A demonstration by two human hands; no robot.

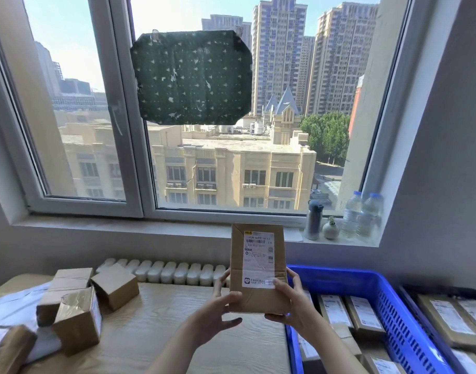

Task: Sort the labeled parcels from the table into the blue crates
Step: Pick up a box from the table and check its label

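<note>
Both hands, left hand [222, 311] and right hand [290, 306], grip the cardboard parcel [258, 268] upright, long axis toward 12 o'clock, label facing the camera, above the tabletop [177, 319].

A dark green patterned cloth [191, 76] hangs on the window [128, 147]. At the right end of the windowsill [118, 224] stand a grey flask [313, 222], a pale vase [330, 231] (green sprig in it) and two water bottles [362, 217]. A white radiator [163, 271] runs below.

labeled parcel [258, 268] upright between left hand [218, 314] and right hand [292, 310]
</note>
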